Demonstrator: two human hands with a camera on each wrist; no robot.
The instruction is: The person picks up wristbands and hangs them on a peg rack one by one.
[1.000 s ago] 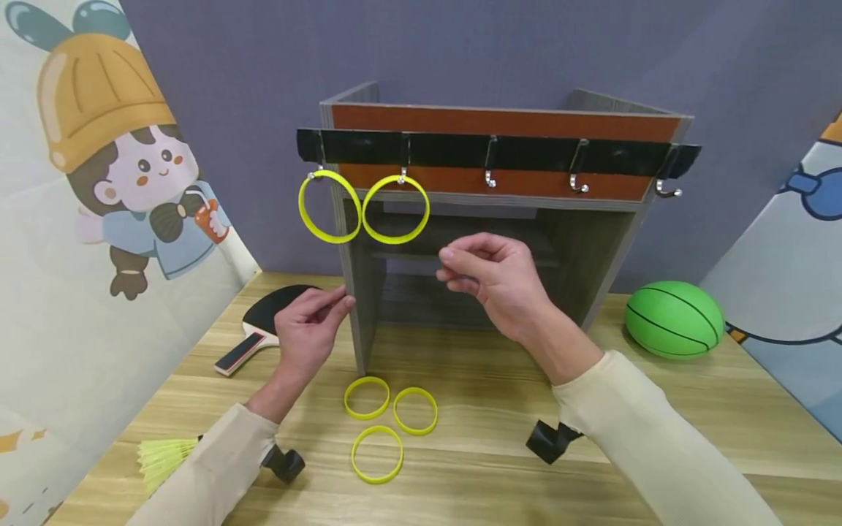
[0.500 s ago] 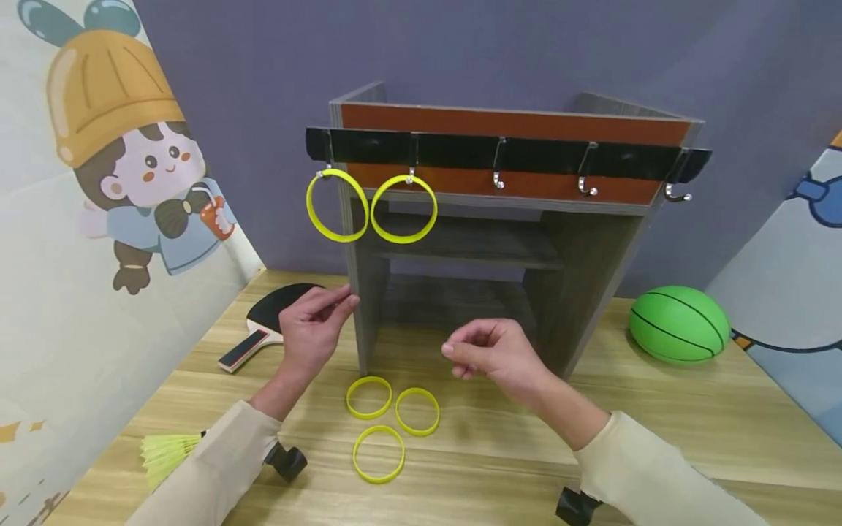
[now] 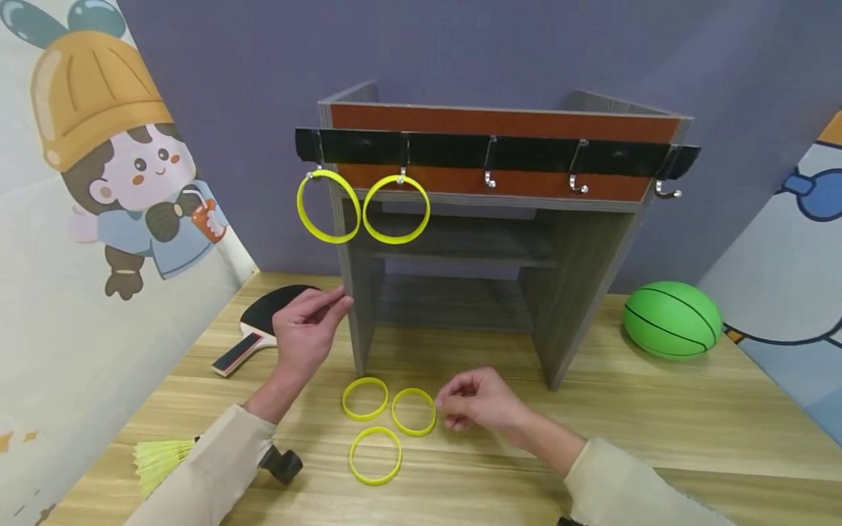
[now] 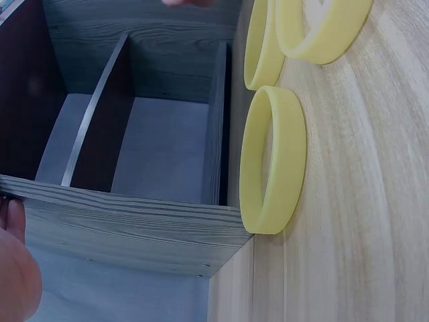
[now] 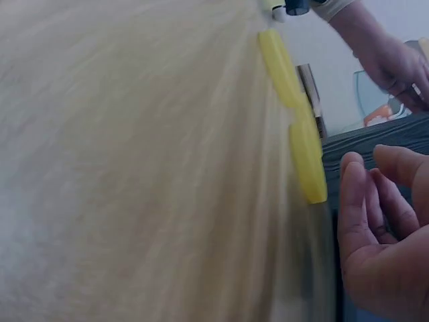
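Note:
My left hand [image 3: 305, 331] pinches the front edge of the left side panel of a grey wooden shelf unit [image 3: 454, 252]. In the left wrist view only part of that hand [image 4: 17, 272] shows, at the panel. On the wooden table lie three yellow rings: a left ring [image 3: 365, 399], a right ring [image 3: 414, 412] and a front ring [image 3: 375, 456]. My right hand [image 3: 483, 403] is just beside the right ring, its thumb and fingers apart and holding nothing in the right wrist view. Two more yellow rings, a left one [image 3: 301, 212] and a right one [image 3: 427, 212], hang from hooks.
A black rail [image 3: 447, 150] with several metal hooks crosses the unit's front. On the left lie a table tennis bat [image 3: 271, 310] and a yellow shuttlecock [image 3: 158, 460]. A green ball [image 3: 672, 320] sits on the right. A purple-grey wall stands behind.
My right hand has come down from in front of the shelves to the rings on the table. The left hand has stayed at the panel. The head view shifted slightly.

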